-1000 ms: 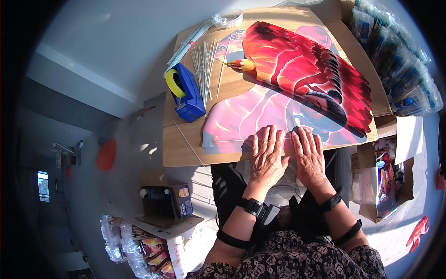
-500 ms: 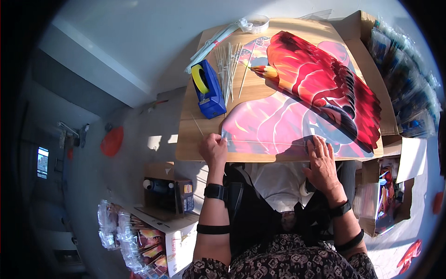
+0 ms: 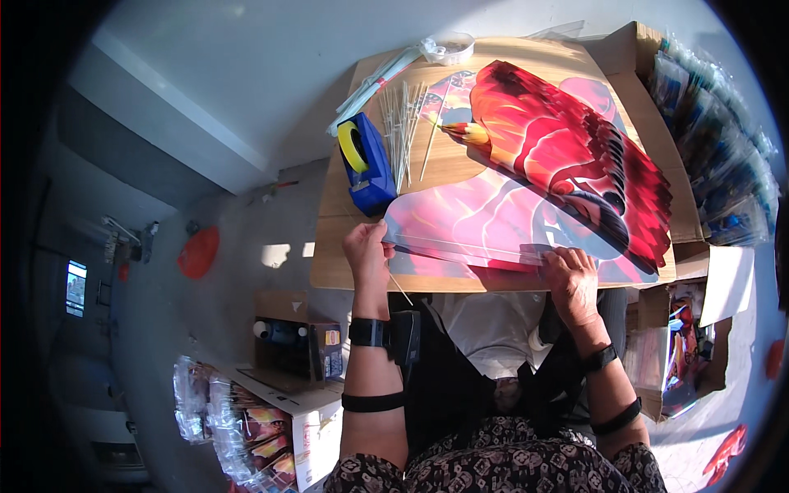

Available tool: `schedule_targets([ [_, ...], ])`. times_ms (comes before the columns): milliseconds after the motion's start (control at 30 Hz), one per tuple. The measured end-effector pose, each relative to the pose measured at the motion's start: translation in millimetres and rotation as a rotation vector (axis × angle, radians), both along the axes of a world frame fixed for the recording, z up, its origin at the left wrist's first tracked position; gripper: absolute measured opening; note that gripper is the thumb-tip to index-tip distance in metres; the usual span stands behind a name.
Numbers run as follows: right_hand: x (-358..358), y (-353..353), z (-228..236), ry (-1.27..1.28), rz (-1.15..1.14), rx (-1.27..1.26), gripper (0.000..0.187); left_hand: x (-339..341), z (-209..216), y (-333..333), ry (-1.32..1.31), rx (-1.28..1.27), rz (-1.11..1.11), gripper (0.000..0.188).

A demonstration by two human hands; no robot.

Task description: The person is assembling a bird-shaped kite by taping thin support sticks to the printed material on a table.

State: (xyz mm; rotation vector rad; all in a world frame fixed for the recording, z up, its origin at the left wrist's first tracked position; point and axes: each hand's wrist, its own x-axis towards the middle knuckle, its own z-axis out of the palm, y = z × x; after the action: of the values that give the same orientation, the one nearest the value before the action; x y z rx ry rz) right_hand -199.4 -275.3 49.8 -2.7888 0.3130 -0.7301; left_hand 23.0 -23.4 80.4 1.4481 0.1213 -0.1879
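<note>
A large thin printed sheet, fabric or film [image 3: 460, 205], lies on the table, its pale pink side up at the near part and a vivid red bird-like piece [image 3: 551, 131] folded over beyond. My left hand [image 3: 367, 246] is closed in a pinch at the sheet's near left corner. A thin pale stick [image 3: 400, 289] juts out below that hand; its upper end is hidden. My right hand [image 3: 573, 279] has curled fingers gripping the near edge further right. Between both hands the edge is drawn into a long straight fold, slightly raised.
A blue tape dispenser [image 3: 374, 168] with a yellow roll stands left, beside loose thin sticks [image 3: 400, 123]. Behind are bundled white strips [image 3: 374, 86] and a clear bowl [image 3: 448, 49]. Cardboard boxes [image 3: 686, 164] hold bagged goods at right; another box [image 3: 316, 435] stands lower left.
My left hand has shifted slightly up and left, and the stick now points downward instead of up. My right fingers, flat before, have curled onto the sheet. The near edge has lifted into a fold.
</note>
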Motion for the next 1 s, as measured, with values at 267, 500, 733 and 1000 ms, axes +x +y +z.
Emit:
schedule_targets([
  [267,18,-13,-4,-0.049,-0.020,0.024,0.005,3,-1,-2,-0.051,0.133,0.068,0.019],
  [500,25,-13,-6,-0.057,-0.061,0.113,0.012,35,-21,9,-0.532,0.480,0.293,0.019],
  [733,26,-23,-9,-0.109,-0.107,0.175,0.017,62,21,-29,-0.585,1.048,0.226,0.076],
  [1000,32,-47,7,-0.214,-0.170,0.630,0.012,79,35,-16,-0.521,1.052,0.051,0.078],
])
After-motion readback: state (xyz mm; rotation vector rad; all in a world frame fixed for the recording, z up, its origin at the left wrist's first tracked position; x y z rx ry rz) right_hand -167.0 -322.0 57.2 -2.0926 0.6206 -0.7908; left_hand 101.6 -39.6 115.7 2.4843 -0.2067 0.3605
